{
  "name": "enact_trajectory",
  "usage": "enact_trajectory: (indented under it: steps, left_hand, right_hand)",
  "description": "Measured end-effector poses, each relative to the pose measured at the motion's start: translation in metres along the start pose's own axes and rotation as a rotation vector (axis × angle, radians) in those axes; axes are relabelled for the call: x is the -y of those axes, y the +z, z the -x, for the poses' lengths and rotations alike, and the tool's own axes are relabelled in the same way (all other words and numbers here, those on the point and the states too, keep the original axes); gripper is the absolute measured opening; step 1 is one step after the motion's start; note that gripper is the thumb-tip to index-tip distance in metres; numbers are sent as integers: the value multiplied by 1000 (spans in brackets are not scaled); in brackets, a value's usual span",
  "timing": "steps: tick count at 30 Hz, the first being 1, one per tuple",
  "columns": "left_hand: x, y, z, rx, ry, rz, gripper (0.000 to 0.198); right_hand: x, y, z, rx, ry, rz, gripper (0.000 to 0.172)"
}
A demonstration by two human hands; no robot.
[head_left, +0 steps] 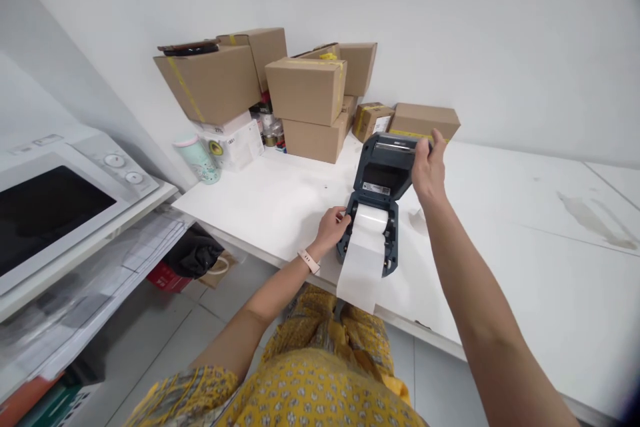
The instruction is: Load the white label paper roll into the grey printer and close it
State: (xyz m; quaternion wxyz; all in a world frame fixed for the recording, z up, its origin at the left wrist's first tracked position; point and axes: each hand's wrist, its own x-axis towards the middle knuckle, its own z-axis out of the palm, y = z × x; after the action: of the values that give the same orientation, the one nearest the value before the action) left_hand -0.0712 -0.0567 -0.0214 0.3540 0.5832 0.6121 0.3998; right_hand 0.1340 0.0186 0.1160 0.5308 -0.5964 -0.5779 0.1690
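A dark label printer (392,227) stands near the table's front edge with its lid raised. Inside it sits a white label roll (371,219), and a strip of labels (361,273) hangs from it over the edge of the table. My right hand (429,170) is closed around the upper right corner of the raised printer lid (383,177). At the left side of the printer's base, my left hand (333,228) grips the housing, the thumb and fingers bent against it. A pale wristband is on that wrist.
Cardboard boxes (307,90) are stacked against the wall. A mint-green tumbler (200,160) leans beside a white box (235,147). Right of the printer lies a small white roll (419,221). A microwave (65,193) stands on a shelf at the left.
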Motion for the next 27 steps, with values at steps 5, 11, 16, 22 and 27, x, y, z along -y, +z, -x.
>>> enact_trajectory:
  steps: [5,11,16,22,27]
  left_hand:
    - [-6,-10,-4,136,-67,-155,40]
    - [-30,-20,-33,369,-22,-465,44]
    - [-35,-18,-44,456,24,-547,36]
    - [-39,-21,-42,502,53,-548,22]
    - [-39,-21,-44,516,51,-559,20]
  right_hand:
    - [1,4,-14,-43,62,53,84]
    - [-18,-1,45,278,-326,363,38]
    - [-39,17,55,943,-188,717,67]
    - [-44,42,43,1145,-129,762,109]
    - [-39,41,30,1253,-135,675,111]
